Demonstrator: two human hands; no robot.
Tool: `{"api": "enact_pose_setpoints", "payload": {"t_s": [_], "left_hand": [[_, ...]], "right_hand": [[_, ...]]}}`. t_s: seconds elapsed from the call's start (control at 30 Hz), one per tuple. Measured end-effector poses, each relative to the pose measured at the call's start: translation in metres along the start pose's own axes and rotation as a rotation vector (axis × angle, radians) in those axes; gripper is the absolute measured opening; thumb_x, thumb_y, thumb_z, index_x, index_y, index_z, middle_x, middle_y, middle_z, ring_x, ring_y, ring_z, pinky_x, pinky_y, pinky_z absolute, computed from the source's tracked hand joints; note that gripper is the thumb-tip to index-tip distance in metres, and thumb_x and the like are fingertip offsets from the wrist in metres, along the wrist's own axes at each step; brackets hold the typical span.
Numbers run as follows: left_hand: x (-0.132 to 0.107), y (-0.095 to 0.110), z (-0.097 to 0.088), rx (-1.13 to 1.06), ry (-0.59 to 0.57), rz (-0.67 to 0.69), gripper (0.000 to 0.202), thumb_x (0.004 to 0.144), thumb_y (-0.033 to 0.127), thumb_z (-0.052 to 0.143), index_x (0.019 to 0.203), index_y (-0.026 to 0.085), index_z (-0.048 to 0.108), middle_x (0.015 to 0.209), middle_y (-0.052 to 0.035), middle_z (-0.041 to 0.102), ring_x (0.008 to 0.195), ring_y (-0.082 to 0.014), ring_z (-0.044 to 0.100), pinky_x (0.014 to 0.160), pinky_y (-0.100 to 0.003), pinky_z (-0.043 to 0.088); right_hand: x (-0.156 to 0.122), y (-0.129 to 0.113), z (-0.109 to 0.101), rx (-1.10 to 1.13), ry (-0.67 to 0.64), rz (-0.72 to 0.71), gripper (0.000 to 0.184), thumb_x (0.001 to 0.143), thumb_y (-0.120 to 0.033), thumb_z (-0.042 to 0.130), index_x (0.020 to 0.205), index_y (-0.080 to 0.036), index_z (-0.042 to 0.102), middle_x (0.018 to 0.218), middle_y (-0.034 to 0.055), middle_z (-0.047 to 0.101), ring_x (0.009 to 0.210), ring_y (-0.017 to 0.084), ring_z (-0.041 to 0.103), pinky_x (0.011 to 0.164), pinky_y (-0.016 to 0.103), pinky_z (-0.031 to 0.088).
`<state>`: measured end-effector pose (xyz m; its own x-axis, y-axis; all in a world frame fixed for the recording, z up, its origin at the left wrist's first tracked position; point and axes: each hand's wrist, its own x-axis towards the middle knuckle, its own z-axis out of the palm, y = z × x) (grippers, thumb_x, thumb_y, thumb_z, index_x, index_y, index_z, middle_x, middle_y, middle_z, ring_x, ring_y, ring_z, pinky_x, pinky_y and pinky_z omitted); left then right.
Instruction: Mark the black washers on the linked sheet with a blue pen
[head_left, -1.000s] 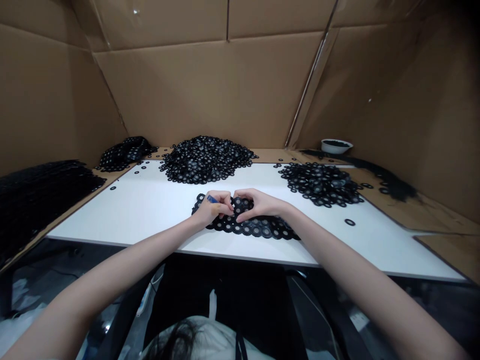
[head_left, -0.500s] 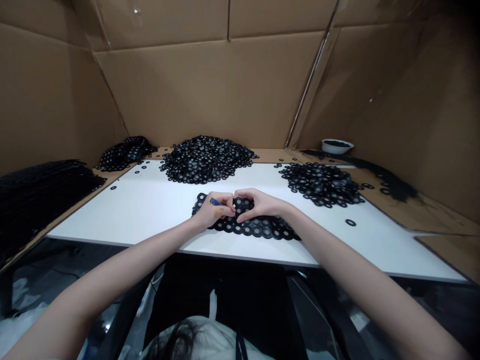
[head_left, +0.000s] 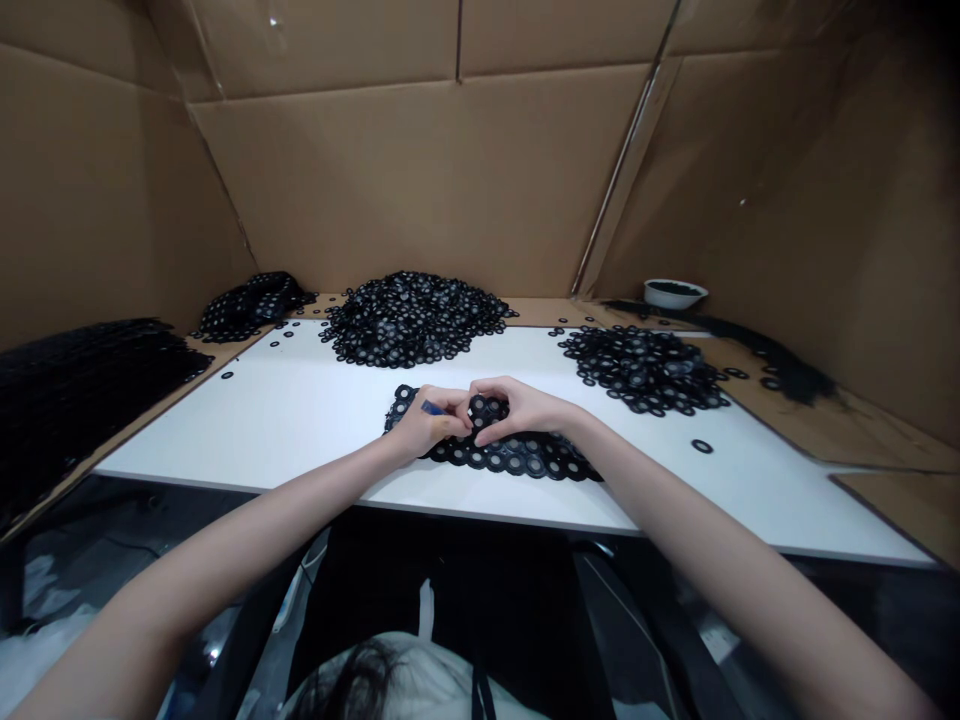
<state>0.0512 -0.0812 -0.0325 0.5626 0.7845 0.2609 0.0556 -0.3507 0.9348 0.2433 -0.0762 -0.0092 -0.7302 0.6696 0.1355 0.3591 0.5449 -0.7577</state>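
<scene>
A black sheet of joined rings (head_left: 517,455) lies on the white tabletop (head_left: 300,420) right in front of me. My left hand (head_left: 427,422) rests on its left part, fingers curled round a small blue tool (head_left: 431,408). My right hand (head_left: 514,408) sits beside it, thumb and fingers pinched on the sheet's rings. The two hands' fingertips nearly touch over the sheet.
A big heap of loose black rings (head_left: 412,320) lies at the back, a second heap (head_left: 645,368) at the right. More ring sheets (head_left: 251,305) and a black stack (head_left: 75,380) sit left. A white bowl (head_left: 673,293) stands far right. Cardboard walls (head_left: 420,180) enclose the table.
Almost nothing has moved; the fingers of my left hand have shifted slightly on the ring sheet, and the blue tool shows a little lower.
</scene>
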Motion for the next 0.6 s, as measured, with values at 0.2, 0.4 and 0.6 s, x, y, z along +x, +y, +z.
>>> {"api": "enact_pose_setpoints", "payload": {"t_s": [0.2, 0.4, 0.6], "left_hand": [[-0.002, -0.002, 0.000, 0.076, -0.010, 0.082, 0.009, 0.061, 0.014, 0.056, 0.052, 0.011, 0.054, 0.051, 0.0022, 0.051, 0.053, -0.0082, 0.041, 0.053, -0.020, 0.030], [-0.008, 0.005, 0.001, 0.246, -0.057, 0.232, 0.014, 0.066, 0.012, 0.049, 0.053, 0.012, 0.053, 0.052, 0.0018, 0.051, 0.052, -0.0083, 0.042, 0.053, -0.020, 0.031], [-0.009, 0.009, 0.001, 0.376, -0.114, 0.309, 0.017, 0.069, 0.011, 0.044, 0.054, 0.014, 0.051, 0.052, 0.0017, 0.049, 0.052, -0.0086, 0.044, 0.056, -0.020, 0.033]], "right_hand": [[0.001, 0.002, 0.000, -0.013, 0.002, -0.004, 0.034, 0.063, -0.041, 0.074, 0.078, -0.018, 0.055, 0.077, -0.0029, 0.054, 0.074, 0.015, 0.047, 0.068, 0.026, 0.038], [0.001, -0.002, 0.000, 0.010, 0.012, -0.027, 0.035, 0.062, -0.039, 0.075, 0.072, -0.018, 0.050, 0.071, -0.0044, 0.047, 0.070, 0.013, 0.043, 0.065, 0.025, 0.034], [0.002, -0.002, 0.000, 0.034, 0.001, -0.019, 0.035, 0.062, -0.038, 0.074, 0.071, -0.018, 0.047, 0.071, -0.0040, 0.046, 0.070, 0.013, 0.043, 0.065, 0.025, 0.034]]}}
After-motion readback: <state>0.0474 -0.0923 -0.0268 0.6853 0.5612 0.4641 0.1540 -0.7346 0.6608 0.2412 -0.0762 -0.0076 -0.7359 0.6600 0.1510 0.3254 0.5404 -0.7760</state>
